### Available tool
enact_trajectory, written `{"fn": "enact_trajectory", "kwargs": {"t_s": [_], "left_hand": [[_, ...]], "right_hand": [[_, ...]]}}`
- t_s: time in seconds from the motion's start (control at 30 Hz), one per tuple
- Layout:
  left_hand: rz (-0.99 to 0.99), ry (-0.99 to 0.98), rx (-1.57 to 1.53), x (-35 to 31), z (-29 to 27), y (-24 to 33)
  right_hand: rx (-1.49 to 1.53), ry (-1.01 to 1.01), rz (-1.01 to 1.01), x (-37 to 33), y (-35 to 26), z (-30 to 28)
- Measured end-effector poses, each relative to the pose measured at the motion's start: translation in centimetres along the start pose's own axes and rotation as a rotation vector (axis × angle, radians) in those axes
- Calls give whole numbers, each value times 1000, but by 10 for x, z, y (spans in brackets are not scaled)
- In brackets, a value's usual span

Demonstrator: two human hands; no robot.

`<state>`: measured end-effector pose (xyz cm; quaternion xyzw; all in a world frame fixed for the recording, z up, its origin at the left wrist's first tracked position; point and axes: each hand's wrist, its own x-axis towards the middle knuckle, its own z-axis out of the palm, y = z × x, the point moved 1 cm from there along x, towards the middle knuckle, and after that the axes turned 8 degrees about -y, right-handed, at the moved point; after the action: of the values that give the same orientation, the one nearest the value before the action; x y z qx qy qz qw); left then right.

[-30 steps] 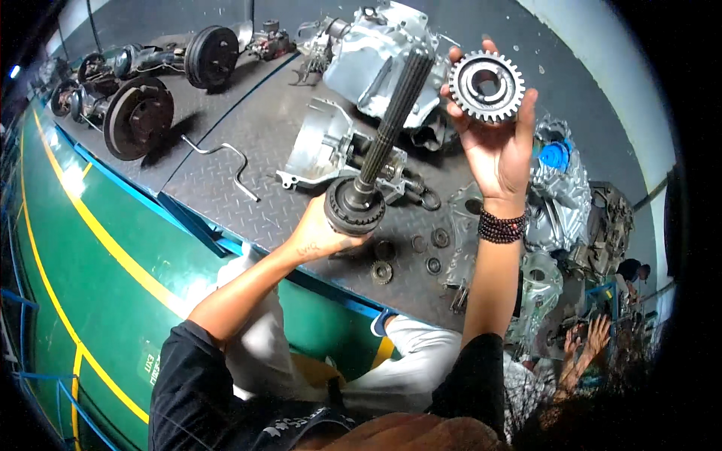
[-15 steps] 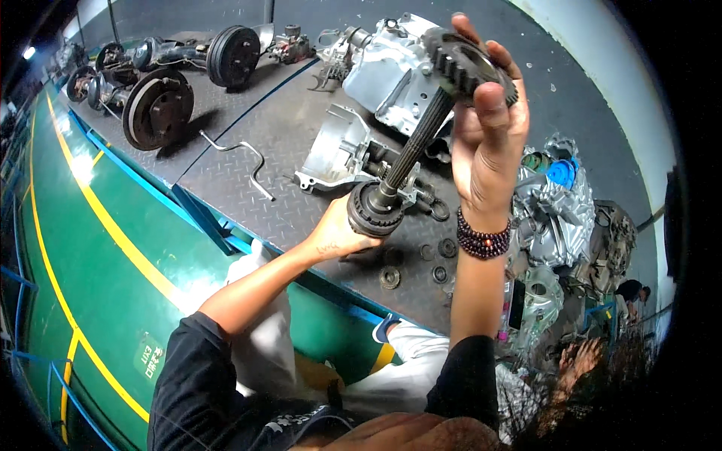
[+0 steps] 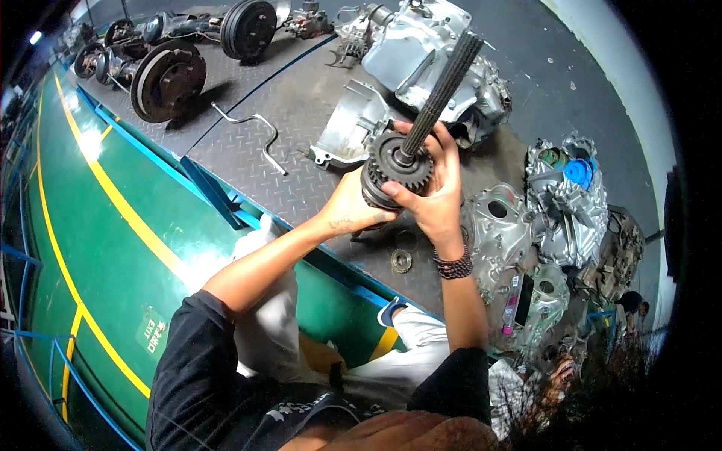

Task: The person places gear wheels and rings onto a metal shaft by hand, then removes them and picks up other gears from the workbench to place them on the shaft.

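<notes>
A dark splined shaft (image 3: 449, 86) leans up and to the right above the bench, its bare upper end pointing away from me. A toothed gear (image 3: 397, 163) sits around its lower part, against a ringed hub (image 3: 374, 188). My left hand (image 3: 347, 201) is closed around the hub from the left and below, holding the shaft. From the right, my right hand (image 3: 438, 203) grips the gear, thumb on the near side and fingers behind. The hub's underside is hidden by my hands.
Beyond my hands lie a silver bell-shaped housing (image 3: 350, 124) and a large gearbox casing (image 3: 414, 52). More metal casings (image 3: 568, 203) stand at right. A small ring gear (image 3: 401, 261) lies near the blue bench edge. A bent rod (image 3: 259, 128) and brake drums (image 3: 167, 81) are at left.
My right hand has brought the gear down the splined shaft from its upper end to the hub. The left hand keeps its hold, and the view has shifted slightly.
</notes>
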<state>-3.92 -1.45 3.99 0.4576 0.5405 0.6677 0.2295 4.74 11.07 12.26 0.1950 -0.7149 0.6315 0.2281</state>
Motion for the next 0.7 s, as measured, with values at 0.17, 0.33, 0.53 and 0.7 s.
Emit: {"fn": "enact_trajectory", "kwargs": {"t_s": [0.17, 0.33, 0.53, 0.7], "left_hand": [[35, -3, 31, -7, 2, 8], [32, -14, -37, -6, 3, 9], [12, -5, -16, -7, 2, 8], [32, -16, 14, -7, 3, 7]], "right_hand": [[-1133, -101, -90, -5, -51, -38], [-330, -229, 93, 8, -28, -29], [-255, -319, 181, 15, -16, -23], [-108, -390, 273, 16, -17, -25]]}}
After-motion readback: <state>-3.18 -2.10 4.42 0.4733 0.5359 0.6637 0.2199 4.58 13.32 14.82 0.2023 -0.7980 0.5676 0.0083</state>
